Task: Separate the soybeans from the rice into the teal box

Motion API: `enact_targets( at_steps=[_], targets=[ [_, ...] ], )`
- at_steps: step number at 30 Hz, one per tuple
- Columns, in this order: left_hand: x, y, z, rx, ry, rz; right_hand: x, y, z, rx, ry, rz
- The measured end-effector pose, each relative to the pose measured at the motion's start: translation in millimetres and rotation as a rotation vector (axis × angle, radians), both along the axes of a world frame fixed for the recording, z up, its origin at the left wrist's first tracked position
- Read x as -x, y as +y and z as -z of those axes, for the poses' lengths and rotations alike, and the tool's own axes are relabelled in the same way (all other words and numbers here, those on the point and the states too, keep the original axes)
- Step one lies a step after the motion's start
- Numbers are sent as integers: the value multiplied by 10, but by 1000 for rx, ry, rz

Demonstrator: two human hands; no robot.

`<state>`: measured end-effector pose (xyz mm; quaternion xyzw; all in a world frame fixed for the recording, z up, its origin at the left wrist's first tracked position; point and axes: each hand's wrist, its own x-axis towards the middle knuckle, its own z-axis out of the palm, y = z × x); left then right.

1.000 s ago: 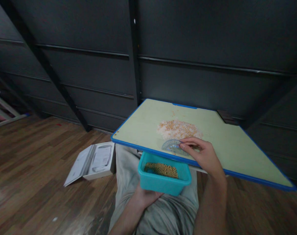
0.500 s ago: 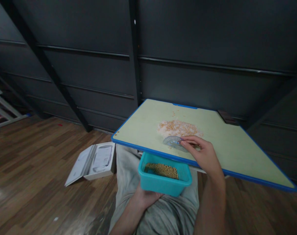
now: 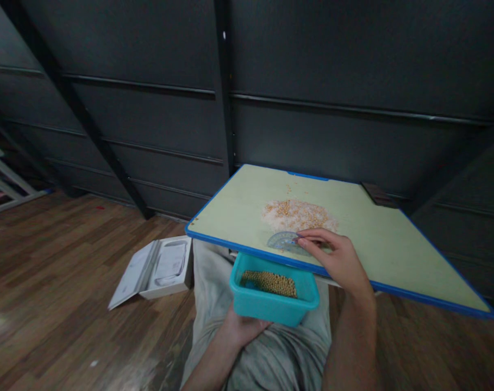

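Between the thumb and fingers of my right hand (image 3: 338, 255) is a clear protractor (image 3: 285, 240), pinched at its right end and lying low over the board. Just behind it spreads a mixed heap of white grains and yellow kernels (image 3: 298, 213). My left hand (image 3: 244, 328) supports a turquoise plastic tub (image 3: 271, 307) from beneath, its fingers partly hidden under the base. The tub sits below the board's near edge, above my lap. Inside it lie small round tan beans (image 3: 273, 283).
The pale green board (image 3: 393, 255) has a blue rim. A dark flat object (image 3: 379, 195) rests at its far right edge. An opened white box (image 3: 169, 266) stands on the wooden floor (image 3: 67, 260) at left. A dark panelled wall (image 3: 169, 125) rises behind.
My right hand has drawn the protractor slightly toward the near edge and left, away from the heap. My left hand and the tub have stayed in place.
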<state>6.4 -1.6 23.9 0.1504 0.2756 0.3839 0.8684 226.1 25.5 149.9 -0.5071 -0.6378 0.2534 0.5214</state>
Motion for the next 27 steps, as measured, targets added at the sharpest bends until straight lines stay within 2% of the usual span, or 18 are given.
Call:
enact_targets(
  at_steps=[10, 13, 17, 20, 27],
  targets=[
    [27, 23, 167, 7, -116, 20, -22, -40, -17, -13, -20, -41],
    [25, 26, 138, -5, -98, 28, -36, -40, -4, -9, -9, -51],
    [12, 13, 30, 17, 23, 8, -18, -18, 17, 30, -14, -53],
    [13, 1, 3, 13, 24, -7, -9, 25, 44, 21, -33, -7],
    [49, -13, 92, 33, 15, -14, -58, 128, 100, -84, -95, 193]
  ],
)
